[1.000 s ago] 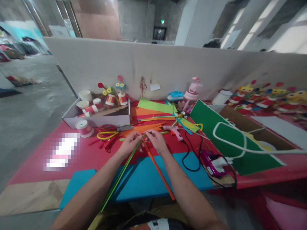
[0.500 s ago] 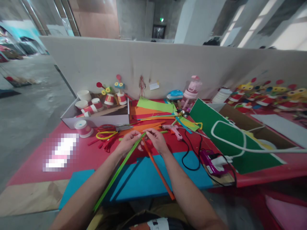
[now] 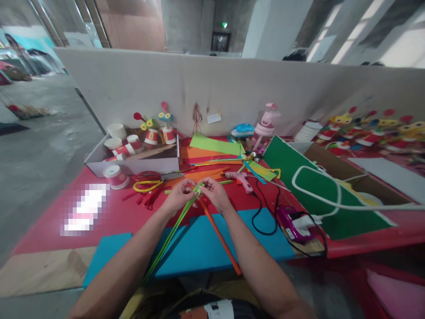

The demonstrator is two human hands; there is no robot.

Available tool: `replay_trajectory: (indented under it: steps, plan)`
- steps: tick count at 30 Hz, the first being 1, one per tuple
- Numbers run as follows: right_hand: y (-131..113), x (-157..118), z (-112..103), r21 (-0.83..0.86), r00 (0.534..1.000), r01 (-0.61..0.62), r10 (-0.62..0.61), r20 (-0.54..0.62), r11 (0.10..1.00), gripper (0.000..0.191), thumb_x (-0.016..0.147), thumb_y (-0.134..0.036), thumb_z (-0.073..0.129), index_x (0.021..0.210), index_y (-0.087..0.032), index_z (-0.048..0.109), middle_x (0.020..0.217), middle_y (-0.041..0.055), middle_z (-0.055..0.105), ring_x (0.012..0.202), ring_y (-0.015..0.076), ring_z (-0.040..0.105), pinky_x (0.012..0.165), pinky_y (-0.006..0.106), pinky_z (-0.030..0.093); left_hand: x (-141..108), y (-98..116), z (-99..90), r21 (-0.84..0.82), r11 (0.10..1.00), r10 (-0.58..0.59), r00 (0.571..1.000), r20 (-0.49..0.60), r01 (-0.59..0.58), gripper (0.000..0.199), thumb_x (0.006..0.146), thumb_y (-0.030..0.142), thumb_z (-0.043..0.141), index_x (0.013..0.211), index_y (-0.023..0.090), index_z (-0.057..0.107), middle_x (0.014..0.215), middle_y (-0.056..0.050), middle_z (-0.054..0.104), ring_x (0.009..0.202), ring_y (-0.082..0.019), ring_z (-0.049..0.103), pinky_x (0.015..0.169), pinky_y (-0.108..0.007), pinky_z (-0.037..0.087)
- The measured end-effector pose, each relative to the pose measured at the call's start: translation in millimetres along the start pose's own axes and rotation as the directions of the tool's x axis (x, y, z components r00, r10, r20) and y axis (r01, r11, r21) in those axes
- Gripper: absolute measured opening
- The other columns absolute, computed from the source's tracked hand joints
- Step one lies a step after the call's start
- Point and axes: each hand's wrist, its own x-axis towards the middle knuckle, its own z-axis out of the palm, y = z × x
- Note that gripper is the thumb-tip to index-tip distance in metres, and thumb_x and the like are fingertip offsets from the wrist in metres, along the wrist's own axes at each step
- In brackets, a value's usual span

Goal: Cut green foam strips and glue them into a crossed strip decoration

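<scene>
At my eleven o'clock, round red-and-white paper cups (image 3: 129, 149) sit in a shallow white cardboard box (image 3: 146, 168), yellow-handled metal scissors (image 3: 162, 179) before it. A pink plastic glue gun (image 3: 243, 180) lies at one; my long, flat green strips (image 3: 182, 215) slant over the flat blue sheet (image 3: 206, 254).

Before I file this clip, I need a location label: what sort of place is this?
Probably a craft workshop: in view are a pink glue gun, yellow-handled scissors and paper-cup figures with red discs.
</scene>
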Motion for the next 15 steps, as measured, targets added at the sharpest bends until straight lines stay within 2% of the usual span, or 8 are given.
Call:
replay_trajectory:
  steps: [4,9,12,15]
  plan:
    - [1.8,3.8,-7.2,-0.038,0.995,0.006,-0.01,-0.099,0.999,0.02,0.073,-0.037,0.067,0.076,-0.019,0.059,0.063,-0.0033,0.058,0.056,0.0108,0.053,0.055,0.024,0.046,-1.6,0.7,-4.3,0.025,0.997,-0.082,0.989,0.122,0.079,0.043,0.065,0.034,0.076,0.091,0.018,0.045,0.062,0.003,0.064,0.047,-0.013,0.06,0.048,-0.024,0.049]
    - [2.6,9.5,-26.3,-0.047,0.955,0.069,-0.08,-0.286,0.996,0.022,0.071,-0.038,0.068,0.077,-0.018,0.059,0.065,-0.0034,0.057,0.055,0.0097,0.052,0.054,0.023,0.046,-3.7,2.4,-11.9,0.09,0.986,-0.16,0.958,0.237,0.142,0.039,0.069,0.036,0.073,0.089,0.018,0.044,0.07,-0.003,0.069,0.048,-0.013,0.062,0.048,-0.021,0.045]
    - [3.3,12.2,-38.3,-0.04,0.917,0.101,-0.109,-0.383,0.994,0.024,0.071,-0.04,0.068,0.079,-0.018,0.059,0.065,-0.0036,0.057,0.055,0.0097,0.052,0.054,0.023,0.046,-3.8,2.4,-19.0,0.175,0.972,-0.198,0.948,0.25,0.157,0.034,0.072,0.037,0.07,0.084,0.018,0.044,0.071,-0.005,0.069,0.048,-0.013,0.061,0.048,-0.021,0.045]
    - [6.0,15.0,-50.1,-0.049,0.867,0.126,-0.135,-0.479,0.991,0.026,0.071,-0.04,0.068,0.08,-0.018,0.059,0.062,-0.0045,0.055,0.055,0.0097,0.052,0.054,0.023,0.046,-3.3,4.8,-31.0,0.284,0.949,-0.2,0.961,0.192,0.14,0.029,0.072,0.037,0.067,0.08,0.017,0.047,0.067,-0.004,0.068,0.047,-0.011,0.059,0.048,-0.021,0.045]
